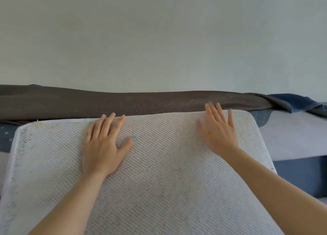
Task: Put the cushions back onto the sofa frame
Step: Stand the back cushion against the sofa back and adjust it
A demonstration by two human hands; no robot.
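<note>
Seat cushion at the sofa back, head view. The cushion [159, 172], pale ribbed face up, lies on the sofa frame [293, 137] directly under your arms. Its long axis runs from 9 o'clock to 3 o'clock, and its far edge sits against the brown backrest [123, 102] at 12 o'clock.

Your left hand [102, 146] rests flat on the cushion with its fingers [109, 125] straight and slightly spread, thumb out toward 3 o'clock. The tips stop right at the far edge. Your right hand [218, 130] is also flat and open with spread fingers. It is blurred, and it lies nearer the back, with its fingertips reaching the seam between cushion and backrest.

The gap to be closed therefore lies at 12 o'clock from both sets of fingers. A sliver of dark blue shows beyond the far corners at 9 and 2 o'clock, so the cushion is probably not fully seated. Bare frame extends toward 3 o'clock, below a blue cloth [293, 101].
</note>
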